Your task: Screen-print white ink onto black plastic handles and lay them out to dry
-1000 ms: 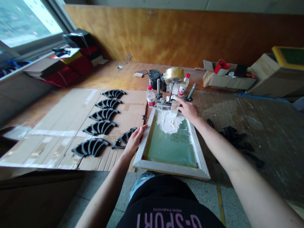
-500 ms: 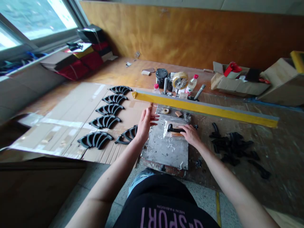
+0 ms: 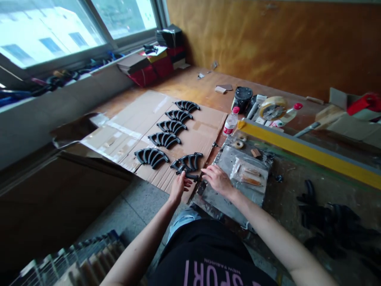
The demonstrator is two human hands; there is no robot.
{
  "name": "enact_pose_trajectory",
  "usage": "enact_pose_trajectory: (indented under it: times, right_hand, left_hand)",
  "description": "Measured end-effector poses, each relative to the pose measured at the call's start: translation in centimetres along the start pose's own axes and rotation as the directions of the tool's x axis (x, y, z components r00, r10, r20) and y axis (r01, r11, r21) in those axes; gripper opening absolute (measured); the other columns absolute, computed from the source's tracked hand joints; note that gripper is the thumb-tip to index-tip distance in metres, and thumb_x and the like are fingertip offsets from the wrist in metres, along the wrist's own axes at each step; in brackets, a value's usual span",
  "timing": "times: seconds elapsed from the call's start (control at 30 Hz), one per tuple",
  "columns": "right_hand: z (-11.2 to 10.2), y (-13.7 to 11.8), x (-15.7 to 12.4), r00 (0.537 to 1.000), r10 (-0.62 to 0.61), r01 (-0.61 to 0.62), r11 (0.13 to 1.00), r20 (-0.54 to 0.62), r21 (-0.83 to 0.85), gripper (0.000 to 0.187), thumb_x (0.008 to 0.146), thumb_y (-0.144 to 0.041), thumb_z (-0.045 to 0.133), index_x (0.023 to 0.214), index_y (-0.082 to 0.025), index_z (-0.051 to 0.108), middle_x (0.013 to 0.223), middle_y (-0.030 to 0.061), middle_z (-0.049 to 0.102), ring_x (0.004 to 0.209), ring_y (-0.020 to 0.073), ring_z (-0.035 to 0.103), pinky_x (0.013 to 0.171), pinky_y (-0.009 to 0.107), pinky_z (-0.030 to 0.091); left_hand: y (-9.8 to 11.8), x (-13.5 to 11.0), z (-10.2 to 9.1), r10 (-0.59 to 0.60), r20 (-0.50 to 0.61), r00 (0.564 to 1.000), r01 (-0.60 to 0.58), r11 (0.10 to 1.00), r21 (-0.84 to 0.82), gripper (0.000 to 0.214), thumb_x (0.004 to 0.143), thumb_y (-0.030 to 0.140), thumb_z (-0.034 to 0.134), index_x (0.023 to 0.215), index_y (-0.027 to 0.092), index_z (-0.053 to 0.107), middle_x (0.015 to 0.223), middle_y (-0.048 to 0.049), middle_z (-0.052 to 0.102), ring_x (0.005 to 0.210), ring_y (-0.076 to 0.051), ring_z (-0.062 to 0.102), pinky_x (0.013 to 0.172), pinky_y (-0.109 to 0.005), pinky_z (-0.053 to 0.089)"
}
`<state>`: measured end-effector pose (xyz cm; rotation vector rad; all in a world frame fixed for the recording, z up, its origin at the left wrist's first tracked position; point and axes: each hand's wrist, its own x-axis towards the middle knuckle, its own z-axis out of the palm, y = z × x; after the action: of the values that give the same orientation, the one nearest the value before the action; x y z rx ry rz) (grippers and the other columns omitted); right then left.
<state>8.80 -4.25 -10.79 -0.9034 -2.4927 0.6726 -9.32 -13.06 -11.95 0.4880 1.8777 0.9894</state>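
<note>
Head view: downward and forward across a wooden table (image 3: 202, 85), with a bright window at far left.

Left hand (image 3: 178, 186): fingers curled and clamped on a slim black curved plastic piece (image 3: 188, 175), at the near edge of the cardboard.

Right hand (image 3: 217, 180): open, fingers loosely spread, palm down, empty, at the near-left corner of a scuffed metal sheet (image 3: 226, 159).

Just changed: black piece gone from the metal sheet, now in the left hand, just near the end of the row.

Things: six black fan-shaped plastic pieces (image 3: 164, 140) laid out on flattened brown cardboard (image 3: 208, 127), five in a slanting line and the sixth beside the nearest one; a clear plastic sachet (image 3: 248, 173) on the sheet.

Rest: long yellow-and-grey bar (image 3: 312, 157) across the far right; clear bottle with red cap (image 3: 231, 121); roll of packing tape (image 3: 273, 108); black tin (image 3: 241, 99); heap of black plastic parts (image 3: 330, 218) at right.
</note>
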Motion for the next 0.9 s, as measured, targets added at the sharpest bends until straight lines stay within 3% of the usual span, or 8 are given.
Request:
enact_pose_trajectory:
  times: [0.13,0.3,0.47,0.6,0.77,0.9]
  right_hand:
    - [4.2,1.6,5.4,0.980,0.160,-0.159,0.987,0.118,-0.017,0.031,0.096,-0.032,0.049,0.121,-0.024,0.064,0.106,0.0071,0.063,0.105,0.0199,0.054,0.095,0.031,0.043]
    - [7.9,2.0,9.0,0.906,0.322,-0.298,0.946,0.273,-0.128,0.037,0.094,-0.040,0.050,0.128,-0.026,0.059,0.118,0.0095,0.058,0.113,0.0233,0.052,0.094,0.033,0.042]
    - [8.9,1.0,9.4,0.884,0.386,-0.344,0.919,0.261,-0.193,0.039,0.095,-0.045,0.047,0.117,-0.017,0.063,0.113,0.0141,0.060,0.109,0.0249,0.055,0.094,0.034,0.042]
    - [8.9,0.8,9.7,0.884,0.378,-0.346,0.924,0.273,-0.162,0.041,0.093,-0.047,0.050,0.115,-0.015,0.064,0.113,0.0137,0.060,0.106,0.0237,0.057,0.094,0.032,0.043]
    - [7.6,0.7,9.9,0.878,0.368,-0.328,0.928,0.305,-0.175,0.045,0.091,-0.042,0.054,0.129,-0.018,0.054,0.116,0.0135,0.058,0.112,0.0242,0.053,0.095,0.035,0.043]
    - [7.4,-1.9,9.9,0.920,0.321,-0.271,0.936,0.227,-0.226,0.049,0.083,-0.044,0.065,0.127,-0.025,0.054,0.121,0.0133,0.053,0.118,0.0297,0.045,0.091,0.042,0.045]
  left_hand:
    - [-2.5,3.5,-5.8,-0.078,-0.130,0.988,0.103,0.976,0.194,0.057,0.088,0.061,0.023,0.079,0.015,0.056,0.074,-0.0094,0.068,0.053,-0.014,0.058,0.049,-0.024,0.045]
    - [-3.4,6.4,-8.4,-0.153,-0.095,0.984,0.176,0.930,0.323,0.058,0.087,0.060,0.030,0.069,0.016,0.062,0.058,-0.0110,0.066,0.049,-0.021,0.061,0.049,-0.030,0.047]
    - [-3.3,7.9,-9.1,-0.209,-0.066,0.976,0.218,0.895,0.390,0.057,0.089,0.054,0.031,0.063,0.016,0.064,0.051,-0.0118,0.064,0.048,-0.024,0.062,0.050,-0.032,0.048]
    - [-3.0,8.9,-8.5,-0.221,-0.041,0.974,0.220,0.900,0.376,0.048,0.090,0.047,0.034,0.067,0.016,0.063,0.050,-0.0102,0.064,0.044,-0.021,0.060,0.049,-0.030,0.047]
    - [-2.0,9.5,-7.2,-0.211,-0.034,0.977,0.212,0.938,0.275,0.045,0.093,0.049,0.033,0.078,0.015,0.059,0.060,-0.0097,0.067,0.048,-0.018,0.061,0.049,-0.027,0.049]
    - [-1.7,9.3,-7.1,-0.205,-0.009,0.979,0.203,0.959,0.198,0.044,0.091,0.054,0.036,0.078,0.017,0.056,0.063,-0.0090,0.067,0.047,-0.016,0.059,0.048,-0.027,0.048]
